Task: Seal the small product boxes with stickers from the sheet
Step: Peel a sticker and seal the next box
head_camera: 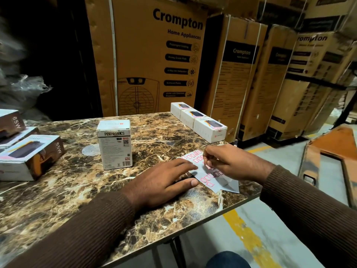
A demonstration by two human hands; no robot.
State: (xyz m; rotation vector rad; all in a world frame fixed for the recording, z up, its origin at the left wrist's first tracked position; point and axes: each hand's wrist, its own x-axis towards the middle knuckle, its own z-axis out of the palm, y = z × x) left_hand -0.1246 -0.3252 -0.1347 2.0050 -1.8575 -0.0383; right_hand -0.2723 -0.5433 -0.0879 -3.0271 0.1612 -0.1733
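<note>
Marble-pattern worktop (67, 190), tall cartons (154, 55) stacked behind. Box (114, 144) stands upright mid-worktop, long axis vertical. Left hand (164, 182) flat, fingers spread, pressing sheet (210, 171) at right edge. Right hand (229, 161) grip pinching a sticker (209, 166).

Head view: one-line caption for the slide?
Left hand presses the sticker sheet flat on the table while the right hand pinches a sticker; upright box waits.

Ahead of hands: upright box (114, 145) stands alone, bare worktop (77, 190) on both its sides.
Far right: row of three boxes (199, 120) lines the edge.
Far left: stacked boxes (29, 157) block.
Behind: cartons (154, 55) wall off the worktop.
</note>
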